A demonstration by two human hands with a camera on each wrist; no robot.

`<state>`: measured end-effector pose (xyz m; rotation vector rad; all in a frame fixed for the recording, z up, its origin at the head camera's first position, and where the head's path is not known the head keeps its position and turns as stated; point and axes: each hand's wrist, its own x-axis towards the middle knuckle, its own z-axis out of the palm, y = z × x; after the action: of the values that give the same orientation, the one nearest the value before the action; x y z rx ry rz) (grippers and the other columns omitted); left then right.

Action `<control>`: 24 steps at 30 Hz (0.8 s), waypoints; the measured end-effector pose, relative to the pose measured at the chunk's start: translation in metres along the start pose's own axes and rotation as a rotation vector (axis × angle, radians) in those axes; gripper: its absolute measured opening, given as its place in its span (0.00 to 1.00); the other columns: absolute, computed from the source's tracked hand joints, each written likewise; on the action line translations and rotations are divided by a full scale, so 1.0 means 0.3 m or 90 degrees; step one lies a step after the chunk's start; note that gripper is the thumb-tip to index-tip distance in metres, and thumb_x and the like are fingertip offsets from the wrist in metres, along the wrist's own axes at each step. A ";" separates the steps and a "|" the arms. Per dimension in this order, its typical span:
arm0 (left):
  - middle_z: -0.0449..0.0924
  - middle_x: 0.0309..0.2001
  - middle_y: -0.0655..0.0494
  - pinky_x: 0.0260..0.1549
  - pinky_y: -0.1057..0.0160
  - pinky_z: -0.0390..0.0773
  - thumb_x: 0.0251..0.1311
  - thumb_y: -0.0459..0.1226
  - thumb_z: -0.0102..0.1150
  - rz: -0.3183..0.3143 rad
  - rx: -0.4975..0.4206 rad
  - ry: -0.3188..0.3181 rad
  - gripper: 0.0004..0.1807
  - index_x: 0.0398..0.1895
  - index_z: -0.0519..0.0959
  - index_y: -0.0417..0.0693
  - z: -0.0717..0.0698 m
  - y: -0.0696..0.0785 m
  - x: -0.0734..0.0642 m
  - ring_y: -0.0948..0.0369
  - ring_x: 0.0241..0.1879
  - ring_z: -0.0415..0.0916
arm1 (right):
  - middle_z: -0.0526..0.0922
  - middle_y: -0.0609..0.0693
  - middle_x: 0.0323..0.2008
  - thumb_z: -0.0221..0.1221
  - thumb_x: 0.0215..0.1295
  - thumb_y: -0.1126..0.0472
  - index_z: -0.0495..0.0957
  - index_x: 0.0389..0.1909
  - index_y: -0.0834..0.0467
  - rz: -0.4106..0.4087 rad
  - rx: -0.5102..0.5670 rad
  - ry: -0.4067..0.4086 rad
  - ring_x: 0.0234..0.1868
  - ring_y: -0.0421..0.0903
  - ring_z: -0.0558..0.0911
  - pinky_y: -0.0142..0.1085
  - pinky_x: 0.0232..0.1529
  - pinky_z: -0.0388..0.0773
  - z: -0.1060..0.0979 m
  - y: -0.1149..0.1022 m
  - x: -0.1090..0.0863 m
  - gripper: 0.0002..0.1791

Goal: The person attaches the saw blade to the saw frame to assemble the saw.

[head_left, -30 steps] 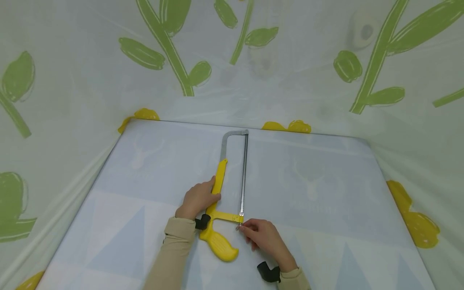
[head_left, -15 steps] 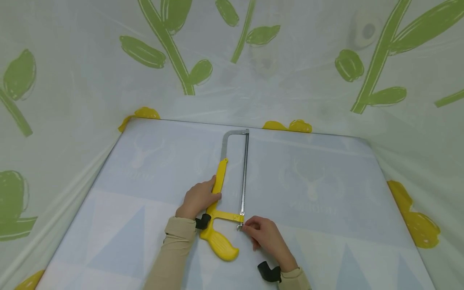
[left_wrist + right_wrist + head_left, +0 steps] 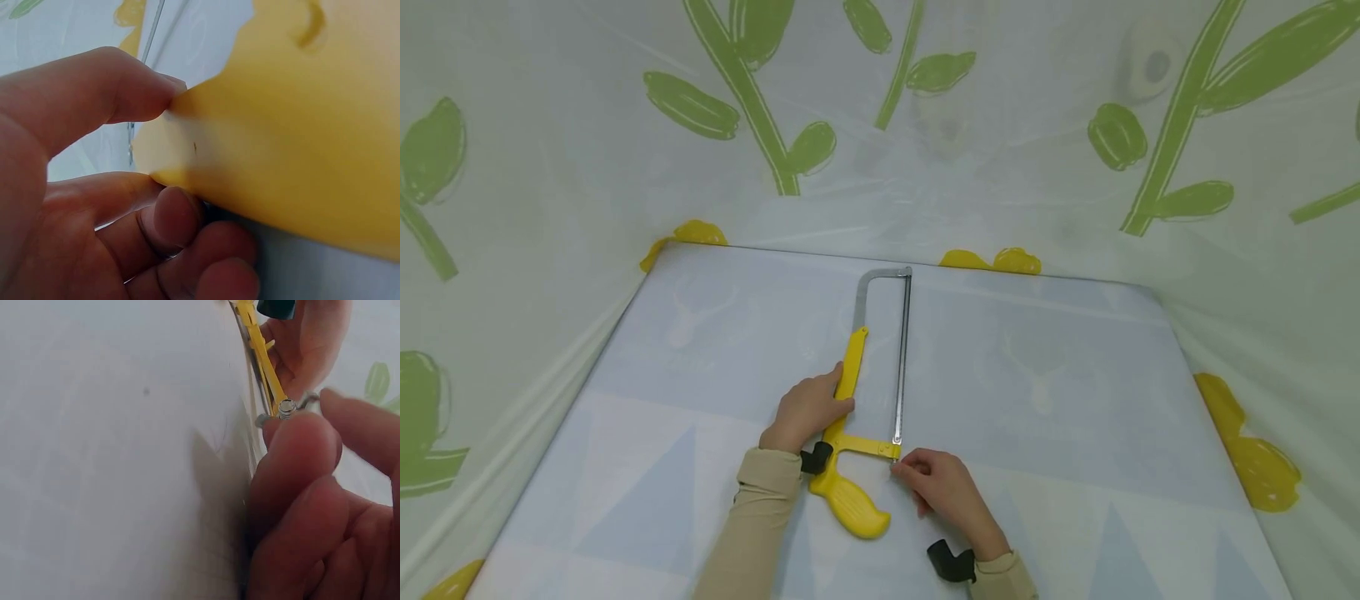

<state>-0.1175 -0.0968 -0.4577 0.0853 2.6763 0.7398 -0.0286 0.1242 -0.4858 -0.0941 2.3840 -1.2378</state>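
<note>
A hacksaw lies on the table, with a yellow handle [image 3: 857, 510] toward me and its thin metal blade [image 3: 902, 358] on the right side. My left hand [image 3: 807, 412] grips the yellow part of the frame [image 3: 852, 367]; in the left wrist view the thumb and fingers stand on either side of its edge. At the blade's near end, my right hand [image 3: 951, 492] pinches a small metal wing nut [image 3: 287, 407] on a threaded screw. Fingertips partly cover the nut, and one wing shows near the index finger in the right wrist view.
A pale table [image 3: 1045, 358] with blue triangle prints is under the saw. Behind it hangs a white curtain [image 3: 1000, 167] printed with green leaves and yellow flowers. A black band mount [image 3: 951, 562] sits on the right wrist.
The right fingertips were slightly off the wing nut half a second ago, baring its wings, and are now back around it. The left hand and saw have stayed in place.
</note>
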 end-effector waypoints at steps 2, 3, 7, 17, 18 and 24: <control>0.76 0.43 0.49 0.22 0.63 0.66 0.51 0.48 0.53 0.000 -0.003 0.001 0.38 0.67 0.56 0.50 -0.001 0.001 0.000 0.59 0.23 0.67 | 0.70 0.46 0.09 0.54 0.54 0.39 0.78 0.31 0.50 -0.002 -0.009 0.000 0.10 0.45 0.71 0.35 0.15 0.65 0.001 -0.003 0.000 0.18; 0.76 0.43 0.49 0.23 0.63 0.66 0.51 0.48 0.53 0.000 -0.004 0.001 0.38 0.67 0.56 0.50 -0.002 0.002 0.000 0.59 0.24 0.67 | 0.70 0.46 0.09 0.54 0.54 0.38 0.77 0.31 0.50 -0.004 -0.016 0.000 0.10 0.45 0.71 0.35 0.15 0.65 0.001 -0.004 0.001 0.19; 0.76 0.44 0.49 0.24 0.63 0.66 0.51 0.47 0.54 0.003 0.000 0.000 0.38 0.67 0.56 0.49 -0.001 0.000 0.001 0.59 0.24 0.67 | 0.69 0.45 0.09 0.53 0.56 0.40 0.78 0.31 0.49 -0.012 -0.031 -0.001 0.10 0.44 0.71 0.34 0.15 0.65 -0.001 -0.003 0.000 0.17; 0.76 0.45 0.49 0.24 0.62 0.66 0.51 0.48 0.54 0.006 0.004 0.002 0.38 0.67 0.56 0.50 0.004 -0.002 0.006 0.59 0.25 0.67 | 0.70 0.45 0.10 0.53 0.61 0.49 0.78 0.34 0.50 -0.026 -0.009 -0.008 0.10 0.44 0.72 0.34 0.14 0.67 -0.013 -0.002 -0.006 0.10; 0.76 0.45 0.49 0.24 0.62 0.66 0.51 0.48 0.54 0.006 0.005 0.003 0.38 0.67 0.56 0.50 0.004 -0.002 0.006 0.59 0.25 0.67 | 0.70 0.45 0.09 0.53 0.61 0.49 0.78 0.34 0.50 -0.025 -0.006 -0.006 0.10 0.44 0.72 0.34 0.14 0.67 -0.012 -0.001 -0.005 0.10; 0.77 0.41 0.50 0.23 0.63 0.66 0.51 0.48 0.54 0.007 0.008 0.004 0.38 0.67 0.56 0.50 0.006 -0.004 0.007 0.59 0.23 0.67 | 0.70 0.46 0.09 0.55 0.59 0.50 0.77 0.34 0.51 -0.019 0.013 0.010 0.09 0.45 0.72 0.35 0.13 0.66 -0.010 0.001 -0.003 0.10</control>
<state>-0.1188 -0.0967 -0.4603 0.1017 2.6884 0.7267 -0.0290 0.1270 -0.4842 -0.1137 2.3908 -1.2810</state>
